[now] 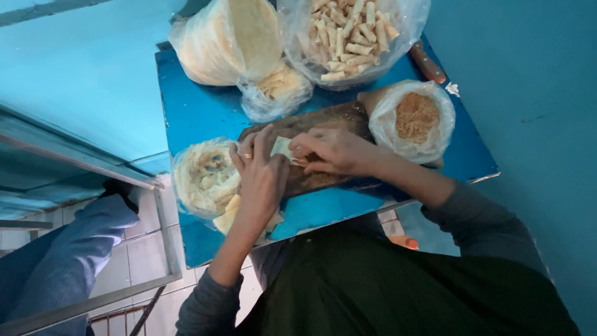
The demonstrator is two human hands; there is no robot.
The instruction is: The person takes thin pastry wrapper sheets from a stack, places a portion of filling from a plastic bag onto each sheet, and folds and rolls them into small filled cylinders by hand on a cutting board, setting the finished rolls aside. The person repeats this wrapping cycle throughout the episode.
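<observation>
Folding a thin pastry wrapper (283, 148), left hand (261, 177) and right hand (333, 151) both pinch it over the wooden board (329, 118). Uneven pinching could tear it. Crumb filling bag (413, 118) sits at two o'clock.

Grey long sleeves, dark green apron, ring on left grip (260, 177)

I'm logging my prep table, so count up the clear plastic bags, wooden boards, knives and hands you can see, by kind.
Clear plastic bags: 5
Brown wooden cutting board: 1
Brown-handled knife: 1
Bare hands folding a pale wrapper, left hand and right hand: 2
Total: 9
</observation>
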